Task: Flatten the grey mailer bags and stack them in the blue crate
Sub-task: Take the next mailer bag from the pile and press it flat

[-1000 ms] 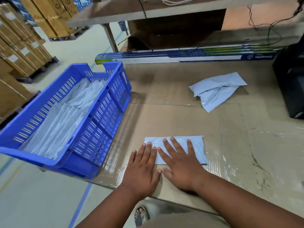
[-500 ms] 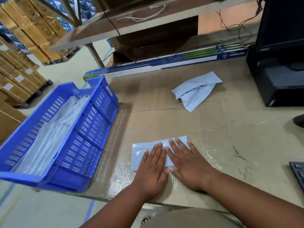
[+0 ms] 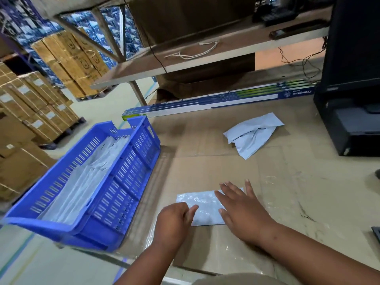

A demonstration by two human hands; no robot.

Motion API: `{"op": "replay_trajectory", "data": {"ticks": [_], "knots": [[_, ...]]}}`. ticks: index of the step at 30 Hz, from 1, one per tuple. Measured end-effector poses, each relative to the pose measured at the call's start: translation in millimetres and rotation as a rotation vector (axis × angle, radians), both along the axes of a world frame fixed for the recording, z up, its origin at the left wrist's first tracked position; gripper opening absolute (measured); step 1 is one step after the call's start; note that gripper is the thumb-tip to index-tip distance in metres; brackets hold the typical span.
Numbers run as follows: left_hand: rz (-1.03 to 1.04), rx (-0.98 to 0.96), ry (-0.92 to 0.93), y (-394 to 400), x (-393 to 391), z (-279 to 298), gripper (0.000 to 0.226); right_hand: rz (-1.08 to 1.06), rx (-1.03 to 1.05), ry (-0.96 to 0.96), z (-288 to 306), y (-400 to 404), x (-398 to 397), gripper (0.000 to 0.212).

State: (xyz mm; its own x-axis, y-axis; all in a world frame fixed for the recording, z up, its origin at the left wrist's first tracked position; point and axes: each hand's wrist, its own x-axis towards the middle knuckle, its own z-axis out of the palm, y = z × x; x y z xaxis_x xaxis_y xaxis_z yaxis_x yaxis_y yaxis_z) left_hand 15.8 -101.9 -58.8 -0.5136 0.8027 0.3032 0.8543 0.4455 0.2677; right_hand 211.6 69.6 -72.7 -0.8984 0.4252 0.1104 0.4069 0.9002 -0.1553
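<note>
Pressing a flat mailer (image 3: 202,206) near the worktop's (image 3: 308,202) front edge, my right hand (image 3: 242,210) lies on its right end, fingers straight and spread. My left hand (image 3: 174,222) sits at its near-left corner, fingers curled; whether they pinch the edge I cannot tell. The crate (image 3: 123,194), holding more mailers (image 3: 82,182), overhangs the left edge. A crumpled mailer (image 3: 253,135) lies toward the back.

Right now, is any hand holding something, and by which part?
The left hand seems to pinch the flat mailer at its near left edge, though blur hides the grip. The right hand only lies flat on its right end.
</note>
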Motion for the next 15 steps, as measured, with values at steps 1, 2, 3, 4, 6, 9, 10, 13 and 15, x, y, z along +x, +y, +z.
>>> {"op": "replay_trajectory", "data": {"ticks": [1, 2, 3, 4, 6, 9, 10, 13, 15], "knots": [[-0.011, 0.000, 0.069, 2.3, 0.4, 1.6, 0.060, 0.014, 0.019, 0.014, 4.8, -3.0, -7.3, 0.058], [-0.066, 0.032, 0.109, 5.5, 2.6, 3.0, 0.056, 0.032, 0.007, 0.017, 9.3, -6.5, -15.5, 0.059], [-0.154, 0.063, 0.107, 9.8, 5.4, 2.9, 0.045, 0.052, -0.016, 0.005, 11.4, -10.9, -23.0, 0.061], [-0.252, 0.061, 0.084, 13.2, 8.8, 0.6, 0.026, 0.073, -0.026, -0.022, 9.1, -14.6, -29.1, 0.065], [-0.349, -0.056, 0.073, 18.2, 13.2, -14.7, 0.041, 0.093, -0.026, -0.087, -3.4, -19.5, -34.2, 0.070], [-0.322, -0.253, 0.039, 13.0, 13.8, -46.0, 0.064, 0.102, -0.018, -0.105, -28.4, -19.6, -26.9, 0.068], [-0.294, -0.283, 0.056, 8.4, 12.7, -50.3, 0.067, 0.106, -0.020, -0.101, -33.2, -17.0, -22.6, 0.069], [-0.184, -0.369, 0.063, -8.5, -5.3, -47.4, 0.082, 0.037, -0.091, -0.150, -29.4, -1.0, -7.0, 0.080], [-0.085, -0.468, 0.058, -25.3, -24.9, -41.0, 0.092, -0.029, -0.141, -0.160, -28.1, 8.4, 7.7, 0.087]]}}
